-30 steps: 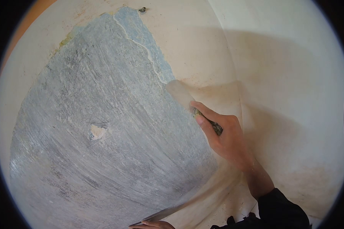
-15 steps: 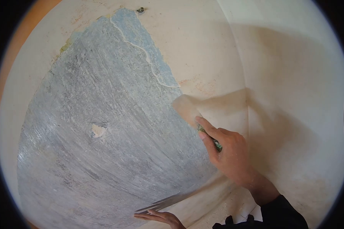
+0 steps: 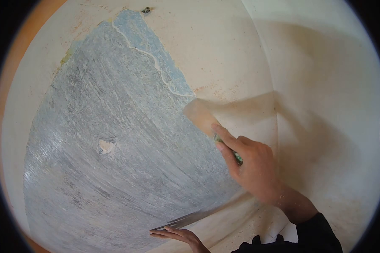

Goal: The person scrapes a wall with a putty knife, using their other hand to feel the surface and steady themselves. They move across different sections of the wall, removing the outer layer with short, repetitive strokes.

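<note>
My right hand [image 3: 257, 170] is closed around the patterned green handle of a scraper [image 3: 199, 117]. The broad, thin blade points up and left, over the right border of a grey-blue patch [image 3: 93, 181] on the wall, where it meets the cream surface. Low in the view, my left hand [image 3: 180, 235] has its fingers stretched out, lying against the patch's lower edge. It holds nothing. A pale wavy line [image 3: 156, 63] runs down the bluer strip above the blade.
Cream wall [image 3: 223, 55] surrounds the patch, and a vertical corner line lies to the right. A small metal fitting [image 3: 146, 10] sticks out near the patch's top. A small chipped white spot [image 3: 107, 146] marks the patch. Arm shadows fall across the right wall.
The scraper and my right hand have shifted slightly up and left in view. The wall picture has also shifted a little. My left hand stays at the patch's lower edge.
</note>
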Available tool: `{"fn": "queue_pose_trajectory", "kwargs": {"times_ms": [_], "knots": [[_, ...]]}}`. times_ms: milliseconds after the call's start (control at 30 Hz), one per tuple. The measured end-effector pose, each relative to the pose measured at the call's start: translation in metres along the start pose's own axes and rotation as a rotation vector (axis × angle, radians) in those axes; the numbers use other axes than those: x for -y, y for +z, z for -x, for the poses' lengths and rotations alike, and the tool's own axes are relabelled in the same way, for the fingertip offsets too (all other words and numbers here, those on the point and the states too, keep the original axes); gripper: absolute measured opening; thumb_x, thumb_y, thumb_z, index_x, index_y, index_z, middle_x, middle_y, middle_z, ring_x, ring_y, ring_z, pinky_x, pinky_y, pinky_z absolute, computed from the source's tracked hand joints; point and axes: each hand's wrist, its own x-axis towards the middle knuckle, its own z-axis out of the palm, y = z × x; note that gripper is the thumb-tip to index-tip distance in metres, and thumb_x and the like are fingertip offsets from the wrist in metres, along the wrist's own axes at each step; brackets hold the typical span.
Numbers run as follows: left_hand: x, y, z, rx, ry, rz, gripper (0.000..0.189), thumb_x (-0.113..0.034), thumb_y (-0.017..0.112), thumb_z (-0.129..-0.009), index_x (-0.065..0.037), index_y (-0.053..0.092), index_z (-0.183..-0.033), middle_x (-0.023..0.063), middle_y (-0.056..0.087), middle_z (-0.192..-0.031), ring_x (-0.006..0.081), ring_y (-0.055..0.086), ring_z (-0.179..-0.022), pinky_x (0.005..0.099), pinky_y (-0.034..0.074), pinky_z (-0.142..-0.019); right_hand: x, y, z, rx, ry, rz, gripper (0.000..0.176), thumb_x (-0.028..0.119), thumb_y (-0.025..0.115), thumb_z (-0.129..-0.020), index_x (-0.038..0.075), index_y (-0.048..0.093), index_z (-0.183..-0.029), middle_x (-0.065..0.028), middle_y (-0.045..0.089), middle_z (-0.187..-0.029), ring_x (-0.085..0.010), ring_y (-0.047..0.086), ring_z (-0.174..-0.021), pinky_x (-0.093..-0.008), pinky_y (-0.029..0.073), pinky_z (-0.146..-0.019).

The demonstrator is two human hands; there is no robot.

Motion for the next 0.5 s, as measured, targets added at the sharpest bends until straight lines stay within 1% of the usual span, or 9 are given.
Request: {"fn": "queue_pose_trajectory", "kwargs": {"times_ms": [67, 133, 200, 233, 267, 333, 367, 433, 500], "knots": [[-0.001, 0.002, -0.002, -0.017, 0.006, 0.006, 0.072, -0.055, 0.024, -0.106, -0.011, 0.003, -0.160, 0.0217, -0.008, -0.164, 0.0396, -0.007, -0.152, 0.0555, 0.011, -0.121, 0.004, -0.003, -0.003, 0.011, 0.009, -0.007, 0.037, 0.026, 0.061, -0.098, 0.015, 0.061, -0.133, -0.0094, 0.053, -0.055, -0.0233, 0.052, -0.042, -0.0370, 0.041, -0.041], [-0.008, 0.007, -0.001, -0.041, -0.030, 0.036, 0.077, -0.057, 0.025, -0.104, -0.008, 0.002, -0.159, 0.0230, -0.010, -0.164, 0.0386, -0.010, -0.152, 0.0565, 0.008, -0.121, 0.006, -0.010, -0.010, 0.021, 0.011, -0.008, 0.037, 0.026, 0.061, -0.098, 0.015, 0.061, -0.133, -0.0091, 0.053, -0.055, -0.0228, 0.052, -0.042, -0.0368, 0.041, -0.041], [-0.001, 0.018, -0.004, -0.072, -0.032, 0.010, 0.080, -0.059, 0.025, -0.104, -0.006, 0.001, -0.159, 0.0229, -0.009, -0.164, 0.0383, -0.010, -0.152, 0.0562, 0.007, -0.121, 0.006, -0.016, -0.011, 0.040, 0.015, 0.001, 0.037, 0.027, 0.061, -0.098, 0.016, 0.061, -0.133, -0.0081, 0.052, -0.054, -0.0226, 0.053, -0.042, -0.0362, 0.041, -0.040], [0.005, 0.020, -0.007, -0.104, -0.033, -0.014, 0.082, -0.060, 0.026, -0.103, -0.005, 0.000, -0.159, 0.0229, -0.009, -0.164, 0.0380, -0.011, -0.152, 0.0558, 0.006, -0.121, 0.005, -0.012, -0.005, 0.044, 0.027, 0.000, 0.037, 0.027, 0.061, -0.098, 0.016, 0.061, -0.133, -0.0081, 0.052, -0.054, -0.0226, 0.053, -0.042, -0.0362, 0.041, -0.040], [0.009, 0.021, -0.009, -0.095, -0.032, -0.015, 0.082, -0.060, 0.026, -0.103, -0.005, 0.000, -0.159, 0.0229, -0.009, -0.164, 0.0380, -0.011, -0.152, 0.0558, 0.006, -0.121, 0.001, -0.006, 0.002, 0.033, 0.027, -0.001, 0.036, 0.027, 0.061, -0.098, 0.016, 0.061, -0.133, -0.0080, 0.052, -0.054, -0.0231, 0.054, -0.042, -0.0366, 0.041, -0.041], [0.012, 0.027, -0.011, -0.141, -0.002, -0.025, 0.085, -0.062, 0.026, -0.103, -0.003, -0.002, -0.158, 0.0235, -0.008, -0.164, 0.0379, -0.012, -0.152, 0.0546, 0.006, -0.121, 0.000, -0.002, 0.000, 0.020, 0.014, 0.003, 0.036, 0.027, 0.061, -0.098, 0.016, 0.061, -0.132, -0.0079, 0.052, -0.055, -0.0235, 0.054, -0.042, -0.0369, 0.042, -0.041], [0.014, 0.030, -0.012, -0.147, -0.007, -0.025, 0.085, -0.062, 0.026, -0.103, -0.003, -0.002, -0.158, 0.0235, -0.008, -0.164, 0.0379, -0.012, -0.152, 0.0546, 0.006, -0.121, 0.004, 0.001, -0.009, -0.009, -0.005, 0.013, 0.036, 0.028, 0.060, -0.098, 0.017, 0.061, -0.132, -0.0080, 0.052, -0.055, -0.0237, 0.054, -0.043, -0.0371, 0.042, -0.041], [0.014, 0.028, -0.014, -0.143, -0.042, -0.070, 0.083, -0.062, 0.025, -0.102, -0.007, 0.000, -0.159, 0.0251, -0.010, -0.163, 0.0382, -0.011, -0.152, 0.0548, 0.007, -0.121, 0.004, 0.001, -0.016, -0.030, -0.013, 0.019, 0.036, 0.028, 0.060, -0.098, 0.017, 0.061, -0.133, -0.0082, 0.053, -0.055, -0.0239, 0.055, -0.043, -0.0373, 0.043, -0.042], [0.008, 0.026, -0.012, -0.123, -0.045, -0.046, 0.085, -0.063, 0.025, -0.102, -0.005, -0.001, -0.159, 0.0247, -0.010, -0.164, 0.0380, -0.012, -0.152, 0.0543, 0.007, -0.121, 0.000, -0.002, -0.016, -0.021, -0.036, -0.024, 0.037, 0.028, 0.060, -0.098, 0.017, 0.061, -0.133, -0.0084, 0.054, -0.055, -0.0245, 0.055, -0.044, -0.0376, 0.043, -0.042]]}}
